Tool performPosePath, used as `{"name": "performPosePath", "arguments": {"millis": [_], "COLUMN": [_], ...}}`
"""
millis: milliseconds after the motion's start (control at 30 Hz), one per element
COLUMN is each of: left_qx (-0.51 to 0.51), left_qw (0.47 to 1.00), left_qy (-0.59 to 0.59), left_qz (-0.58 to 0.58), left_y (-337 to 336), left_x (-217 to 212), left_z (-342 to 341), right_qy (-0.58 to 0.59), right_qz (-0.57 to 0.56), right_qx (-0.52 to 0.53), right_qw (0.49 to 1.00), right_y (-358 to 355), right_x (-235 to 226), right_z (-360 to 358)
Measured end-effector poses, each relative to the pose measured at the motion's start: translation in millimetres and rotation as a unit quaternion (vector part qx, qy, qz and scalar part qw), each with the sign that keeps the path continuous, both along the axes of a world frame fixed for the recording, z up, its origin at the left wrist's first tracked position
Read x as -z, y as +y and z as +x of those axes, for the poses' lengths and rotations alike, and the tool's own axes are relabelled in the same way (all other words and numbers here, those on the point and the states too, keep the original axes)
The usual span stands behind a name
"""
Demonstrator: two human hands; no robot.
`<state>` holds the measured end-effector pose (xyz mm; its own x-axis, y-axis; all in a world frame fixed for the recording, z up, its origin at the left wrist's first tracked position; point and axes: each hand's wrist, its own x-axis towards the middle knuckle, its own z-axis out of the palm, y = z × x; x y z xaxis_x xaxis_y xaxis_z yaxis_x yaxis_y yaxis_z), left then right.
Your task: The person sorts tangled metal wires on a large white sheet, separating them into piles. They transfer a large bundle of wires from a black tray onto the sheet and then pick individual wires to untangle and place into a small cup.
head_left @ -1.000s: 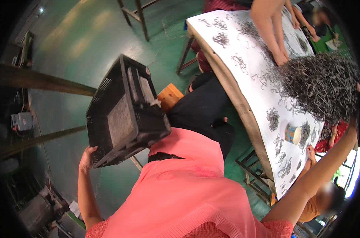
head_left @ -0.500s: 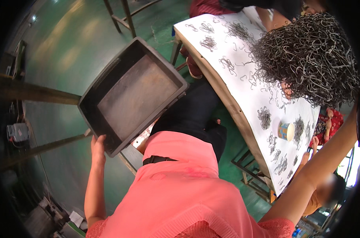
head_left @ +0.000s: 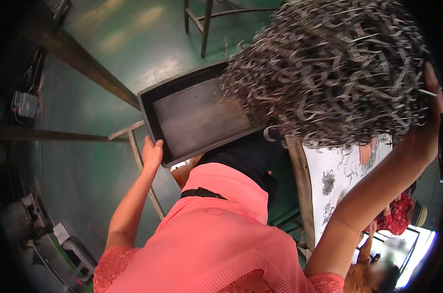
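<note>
My left hand (head_left: 152, 154) is closed on the near left corner of a black plastic bin (head_left: 197, 117), fingers over its rim. The bin rests tilted by my lap, with only a dusty bottom showing inside. At the upper right hangs a large tangled clump of dark, curved, hook-like strips (head_left: 338, 73), blurred by motion and overlapping the bin's right end. My right hand (head_left: 433, 93) is at the clump's right edge, supporting it; its fingers are mostly hidden. What the strips are made of, I cannot tell.
A white-topped table (head_left: 312, 163) with small piles of strips (head_left: 328, 181) stands to the right, largely behind the clump. Another person's hand (head_left: 365, 154) lies on it. More people sit at the lower right. Wooden bars (head_left: 90, 68) and a stool (head_left: 204, 29) stand on the green floor.
The clump has moved left from over the table to over the bin's right end. My left hand and the bin have shifted right in view, and the bin has turned more level.
</note>
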<state>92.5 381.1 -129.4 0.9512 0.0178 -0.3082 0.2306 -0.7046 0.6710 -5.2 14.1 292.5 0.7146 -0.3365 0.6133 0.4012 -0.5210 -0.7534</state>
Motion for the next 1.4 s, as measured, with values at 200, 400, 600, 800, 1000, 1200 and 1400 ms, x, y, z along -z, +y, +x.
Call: {"name": "performPosePath", "arguments": {"millis": [200,400,600,800,1000,1200,1400], "left_qx": [0.046,0.065,0.046,0.0,-0.02,-0.028,-0.054], "left_qw": [0.998,0.997,0.986,0.916,0.91,0.905,0.902], "left_qy": [0.037,0.029,0.077,0.13,0.115,0.142,0.143], "left_qz": [0.017,-0.002,-0.141,-0.378,-0.397,-0.401,-0.404], "left_y": [-0.1,1.4,6.0,6.0,4.8,3.4,0.9], "left_x": [-3.2,5.0,13.7,25.4,26.3,20.6,12.7], "left_z": [1.4,3.1,1.9,4.4,2.8,1.8,-0.1], "right_qy": [-0.022,0.046,0.066,0.07,0.091,0.212,0.398], "right_qz": [-0.041,0.047,0.037,0.042,0.042,0.195,0.14], "right_qx": [0.051,-0.094,-0.124,-0.134,-0.104,-0.05,0.001], "right_qw": [0.998,0.993,0.989,0.988,0.99,0.956,0.907], "right_y": [52.6,91.5,110.2,122.7,126.4,87.0,36.1], "right_x": [71.2,121.3,176.2,229.0,294.9,367.8,388.2], "right_z": [52.1,71.1,90.9,101.5,100.7,82.9,70.5]}}
